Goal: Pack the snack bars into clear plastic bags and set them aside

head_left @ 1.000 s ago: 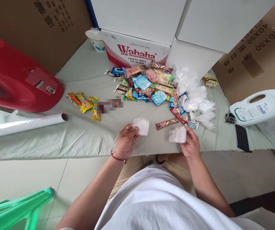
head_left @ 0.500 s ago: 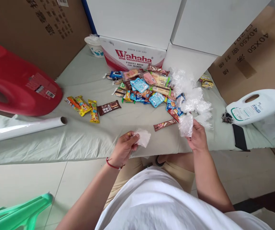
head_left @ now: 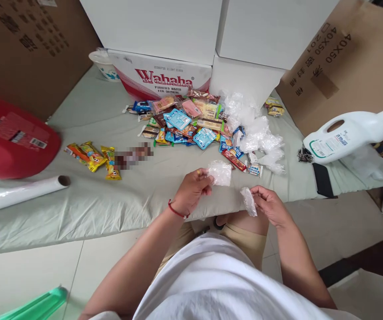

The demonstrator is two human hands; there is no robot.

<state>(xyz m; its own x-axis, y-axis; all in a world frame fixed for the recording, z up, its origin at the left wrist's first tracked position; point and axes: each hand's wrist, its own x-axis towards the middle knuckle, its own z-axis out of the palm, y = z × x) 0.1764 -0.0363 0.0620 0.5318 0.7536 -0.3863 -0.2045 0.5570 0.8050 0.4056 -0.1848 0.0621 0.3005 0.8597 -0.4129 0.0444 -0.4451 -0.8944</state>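
Note:
My left hand (head_left: 194,189) pinches a small crinkled clear plastic bag (head_left: 220,173) between thumb and fingers, just over the cloth near the table's front edge. Lower and to the right, my right hand (head_left: 271,205) grips a second clear plastic bag (head_left: 249,202), turned nearly edge-on. Both bags look flat; I cannot make out anything inside. Beyond them lies a heap of wrapped snacks (head_left: 178,120) in mixed colours. A pile of crumpled clear bags (head_left: 260,133) adjoins its right side. A red snack packet (head_left: 234,160) lies closest to the left hand's bag.
Yellow snack packets (head_left: 111,163) and a blurred-out item (head_left: 134,155) lie left. A red jug (head_left: 14,138) and a plastic roll (head_left: 21,193) stand further left. At right are a white detergent bottle (head_left: 351,133) and a black phone (head_left: 323,180). A Wahaha carton (head_left: 165,75) backs the heap.
My left hand has moved right and slightly up with its bag. My right hand has come down, its bag turning edge-on. The brown bar between them is out of sight. The view has shifted right.

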